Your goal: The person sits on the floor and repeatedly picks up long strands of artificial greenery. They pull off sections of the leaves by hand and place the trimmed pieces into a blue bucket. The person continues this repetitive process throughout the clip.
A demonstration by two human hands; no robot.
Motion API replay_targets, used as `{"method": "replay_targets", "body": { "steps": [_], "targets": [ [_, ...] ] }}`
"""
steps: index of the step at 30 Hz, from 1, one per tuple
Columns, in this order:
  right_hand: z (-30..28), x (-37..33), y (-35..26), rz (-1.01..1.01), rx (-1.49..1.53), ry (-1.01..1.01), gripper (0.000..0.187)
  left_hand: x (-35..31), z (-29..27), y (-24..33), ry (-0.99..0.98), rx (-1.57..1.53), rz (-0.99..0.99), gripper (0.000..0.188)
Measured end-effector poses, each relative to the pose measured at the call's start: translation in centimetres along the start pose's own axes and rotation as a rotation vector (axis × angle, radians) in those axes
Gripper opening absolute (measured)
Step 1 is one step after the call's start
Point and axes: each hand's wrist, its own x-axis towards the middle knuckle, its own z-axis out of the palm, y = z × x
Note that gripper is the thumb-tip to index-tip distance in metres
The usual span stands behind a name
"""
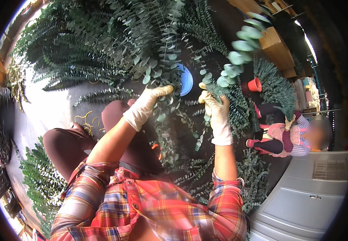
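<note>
My left hand (150, 103), in a pale glove, is closed around the stems of a large eucalyptus bunch (152, 46) that fans out away from me. Leafy ends of it also hang below the fist, over my lap. A short way to the right, my gloved right hand (217, 114) grips a eucalyptus stem (240, 58) with round leaves. That stem leans up and to the right, its tip smeared by motion. Between the two hands and a little beyond them stands a blue bucket (186, 80), partly hidden by foliage.
Eucalyptus piles (61, 48) cover the floor far left and surround my legs. Yellow strings (86, 120) lie by my left foot. Rightward are a red pot (255, 84), cardboard boxes (277, 48), a grey cabinet (290, 205), and a seated person (282, 138) holding greenery.
</note>
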Motion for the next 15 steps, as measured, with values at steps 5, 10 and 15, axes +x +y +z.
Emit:
{"method": "replay_targets", "body": {
  "steps": [5,10,15],
  "targets": [
    [0.6,1.8,0.6,-0.047,0.053,0.083,0.020,1.0,-0.1,-1.2,0.070,0.127,0.129,0.022],
    [0.2,3.3,-0.1,-0.062,0.185,0.082,0.017,-0.3,2.0,-0.9,0.131,0.179,0.078,0.025],
    [0.8,4.4,2.4,0.001,0.185,-0.099,0.027,0.3,1.0,-1.0,-0.030,0.166,0.124,0.040]
  ]
}}
